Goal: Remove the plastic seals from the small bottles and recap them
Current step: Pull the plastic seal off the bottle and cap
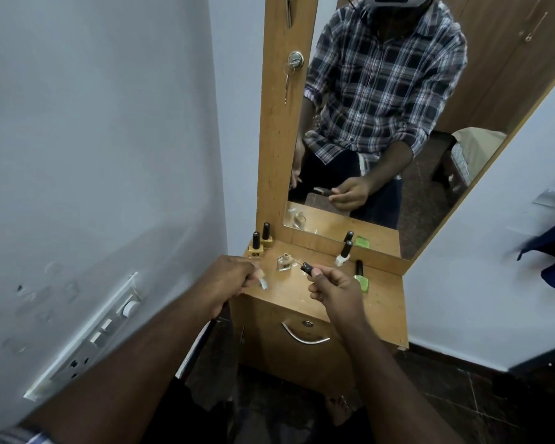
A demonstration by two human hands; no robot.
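Note:
An open clear bottle [284, 262] with a beige neck stands uncapped on the wooden dresser top [382, 299]. My right hand [335, 288] pinches its black brush cap [306, 268], the brush tip pointing toward the bottle. My left hand [234, 277] is closed at the left edge of the top, gripping a small piece of clear plastic seal [263, 282]. Two yellow bottles [260, 243] with black caps stand at the back left. A white bottle [343, 254] and a green bottle [360, 277] stand capped on the right.
A tall mirror [382, 123] in a wooden frame rises behind the top and reflects the person. A drawer with a metal handle [303, 334] sits below. A white wall with a switch panel [109, 328] lies to the left. Small clear scraps dot the top.

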